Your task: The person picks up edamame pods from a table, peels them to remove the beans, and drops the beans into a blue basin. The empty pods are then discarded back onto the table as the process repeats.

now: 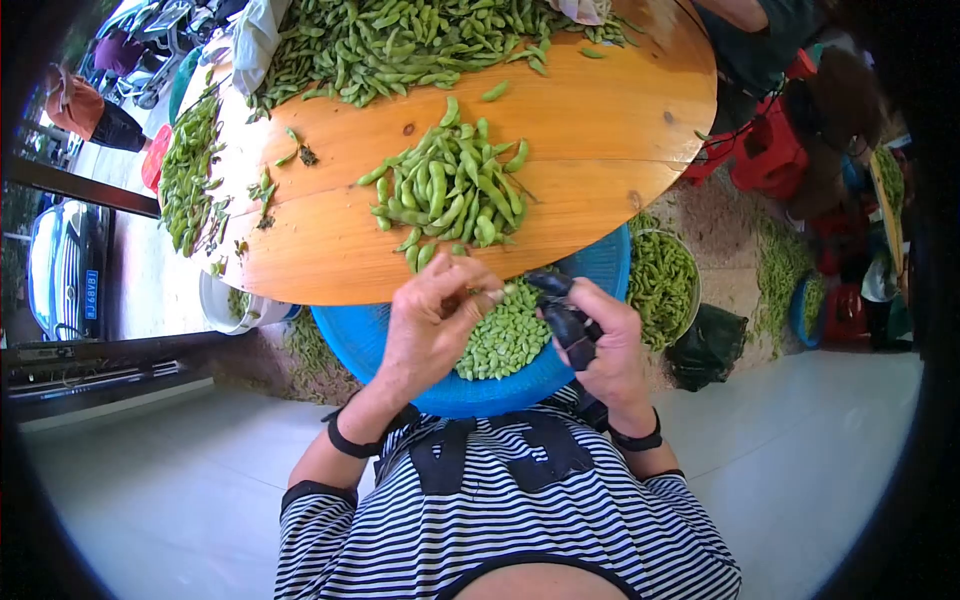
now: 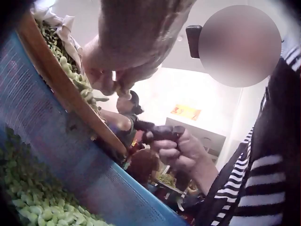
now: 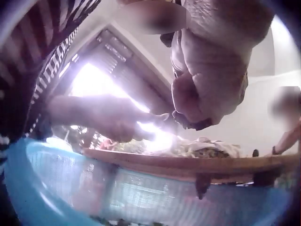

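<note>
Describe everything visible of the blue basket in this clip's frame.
The blue basket looks plastic and round, with a smooth, glossy rim and a finely perforated or ribbed wall. It sits open side up in front of the striped shirt, its far part hidden under the wooden table's edge. Shelled green beans lie inside, touching it. The left hand and right hand are above it. What supports it is hidden.
</note>
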Available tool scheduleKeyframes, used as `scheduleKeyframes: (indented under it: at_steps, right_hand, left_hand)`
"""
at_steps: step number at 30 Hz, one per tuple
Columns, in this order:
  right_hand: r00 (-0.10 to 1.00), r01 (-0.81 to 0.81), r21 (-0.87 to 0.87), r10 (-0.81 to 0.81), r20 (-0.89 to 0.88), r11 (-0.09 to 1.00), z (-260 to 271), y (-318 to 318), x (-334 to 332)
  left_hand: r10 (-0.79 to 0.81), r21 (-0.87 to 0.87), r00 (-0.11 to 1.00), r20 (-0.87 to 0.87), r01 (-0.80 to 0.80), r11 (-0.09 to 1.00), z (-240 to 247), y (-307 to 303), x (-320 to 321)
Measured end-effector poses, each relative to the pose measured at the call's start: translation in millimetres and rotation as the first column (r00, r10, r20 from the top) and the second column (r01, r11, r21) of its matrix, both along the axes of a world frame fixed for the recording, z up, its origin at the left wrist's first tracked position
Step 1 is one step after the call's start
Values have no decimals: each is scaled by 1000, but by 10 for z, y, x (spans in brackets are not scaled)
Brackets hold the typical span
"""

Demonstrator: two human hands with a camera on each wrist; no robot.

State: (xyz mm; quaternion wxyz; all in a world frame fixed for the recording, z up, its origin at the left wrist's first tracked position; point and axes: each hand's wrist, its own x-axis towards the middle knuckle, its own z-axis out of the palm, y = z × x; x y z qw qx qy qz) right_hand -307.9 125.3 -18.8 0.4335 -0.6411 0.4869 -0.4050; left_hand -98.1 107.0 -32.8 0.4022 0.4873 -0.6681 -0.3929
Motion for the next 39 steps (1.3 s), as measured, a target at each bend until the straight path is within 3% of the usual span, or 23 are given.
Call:
scheduleKeyframes:
  at_steps: [3,4,6,13,14,15,16,17,19,21,25,26,27,28,30,31,32,33,34,35,37,38,39]
  right_hand:
    - [995,-45,76,38,89,996,32,-8,85]
    - [994,-59,82,51,99,995,40,-13,91]
    - [991,-77,88,67,112,993,-18,-9,69]
    - [984,-101,180,72,161,978,-125,-5,7]
    - [984,-101,181,72,161,978,-100,-14,13]
    - [957,-129,286,44,287,950,-56,-22,26]
    - [915,-171,382,2,404,908,-31,-26,34]
    - [914,-173,382,4,405,908,-71,-24,28]
    - [964,-137,204,83,254,969,-193,-6,3]
    - [950,-150,266,64,306,952,-147,17,0]
    - [921,-195,384,33,389,902,-27,39,-5]
    - [921,-194,385,32,388,902,-59,39,-12]
    - [945,-168,281,74,318,945,-122,36,-19]
    - [965,-150,171,106,242,974,-156,31,-27]
    - [964,-175,189,130,231,966,-118,7,-48]
    - [963,-201,208,154,220,957,-100,-9,-60]
    - [963,-201,209,154,221,957,-94,-29,-77]
    - [930,-260,321,147,337,911,-91,-48,-95]
    - [887,-327,419,122,446,847,-91,-56,-104]
    - [887,-326,419,121,446,847,-104,-55,-100]
    - [953,-250,233,196,233,940,-139,-54,-69]
    - [953,-251,234,196,233,939,-137,-47,-34]
    - [978,-194,84,187,87,977,-134,-31,15]
  left_hand:
    - [83,296,932,-354,27,955,-17,146,-190]
    - [84,298,931,-356,28,954,-20,163,-200]
    - [185,485,864,-469,76,871,-31,189,-217]
    - [225,581,775,-591,215,785,-86,228,-216]
    - [263,618,696,-668,321,718,-94,212,-190]
    - [311,633,609,-730,429,644,-106,208,-176]
    - [313,634,609,-729,428,644,-132,219,-183]
    - [317,615,581,-750,434,658,-168,236,-200]
    - [323,598,553,-768,438,672,-163,272,-246]
    - [275,583,699,-660,246,775,-85,299,-296]
    - [211,467,765,-608,130,875,-92,306,-362]
    - [192,418,788,-585,91,904,-108,316,-379]
    - [175,365,810,-560,53,929,-116,323,-387]
    - [174,366,810,-560,53,929,-113,316,-362]
    - [229,587,749,-622,254,769,-104,283,-273]
    - [229,588,749,-622,253,768,-134,269,-254]
    - [285,602,625,-727,380,703,-198,258,-237]
    - [353,586,485,-800,504,634,-248,256,-222]
    - [354,587,486,-799,504,633,-276,261,-208]
    - [363,587,475,-802,513,626,-297,263,-200]
    - [371,587,464,-804,522,619,-296,273,-198]
    - [351,604,523,-777,461,650,-270,281,-200]
    - [332,615,581,-743,398,680,-244,286,-200]
